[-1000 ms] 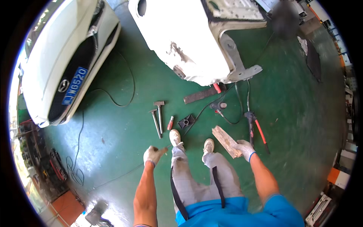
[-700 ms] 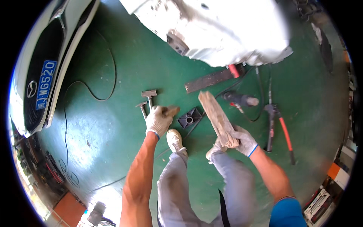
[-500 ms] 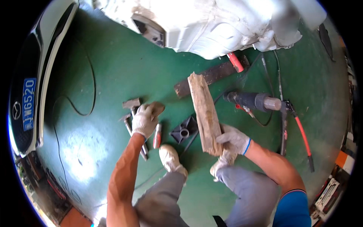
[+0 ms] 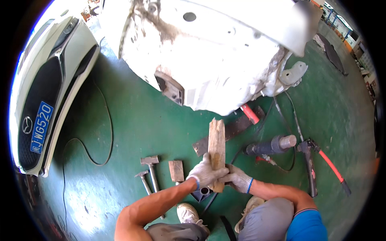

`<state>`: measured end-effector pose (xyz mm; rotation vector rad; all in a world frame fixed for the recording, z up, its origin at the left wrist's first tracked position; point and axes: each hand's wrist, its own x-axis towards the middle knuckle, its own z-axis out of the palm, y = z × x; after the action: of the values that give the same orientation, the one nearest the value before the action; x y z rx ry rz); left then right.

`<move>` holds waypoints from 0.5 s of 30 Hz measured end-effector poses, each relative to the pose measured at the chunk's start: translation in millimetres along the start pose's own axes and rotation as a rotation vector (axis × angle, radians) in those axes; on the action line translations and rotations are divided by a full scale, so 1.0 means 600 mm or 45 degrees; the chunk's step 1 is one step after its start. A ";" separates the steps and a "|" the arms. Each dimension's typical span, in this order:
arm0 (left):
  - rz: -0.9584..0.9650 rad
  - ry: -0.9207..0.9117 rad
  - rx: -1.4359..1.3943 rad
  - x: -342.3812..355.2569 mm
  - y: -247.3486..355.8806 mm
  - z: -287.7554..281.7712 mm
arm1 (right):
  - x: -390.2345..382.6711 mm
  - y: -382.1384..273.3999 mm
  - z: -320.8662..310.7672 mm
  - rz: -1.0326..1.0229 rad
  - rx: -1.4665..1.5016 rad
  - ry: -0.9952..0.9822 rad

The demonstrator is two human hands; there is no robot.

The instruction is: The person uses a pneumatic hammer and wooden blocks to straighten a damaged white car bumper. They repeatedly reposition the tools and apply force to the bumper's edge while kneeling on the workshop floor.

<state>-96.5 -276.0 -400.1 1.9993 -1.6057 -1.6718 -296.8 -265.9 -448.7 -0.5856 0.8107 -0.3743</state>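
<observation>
Timber [image 4: 217, 140], long and rough, lies near the middle of the scene in front of you, over the floor, its far end overlapping your view of a dark beam [image 4: 237, 129]. Your gloved right hand [image 4: 239, 179] is clamped on its near right edge, the fingers underneath hidden. Your gloved left hand [image 4: 207, 173] lies across its near part, thumb along the left edge; whether those fingers grip cannot be told. Both hands and the timber partly cover a black base [image 4: 200, 195]. To your left sits a wooden block [image 4: 176, 170]; beyond it, your left forearm hides parts of two hammers' handles [image 4: 153, 176]. The far white body shell [image 4: 209, 60] is cut off.
</observation>
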 end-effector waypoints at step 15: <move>0.108 0.201 0.502 0.082 -0.066 -0.064 | -0.168 -0.144 -0.218 1.174 -1.629 -0.567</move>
<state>-49.4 -314.0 -442.1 2.1247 -2.0523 -1.2050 -468.9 -325.4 -409.8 -1.3059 0.7233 1.1882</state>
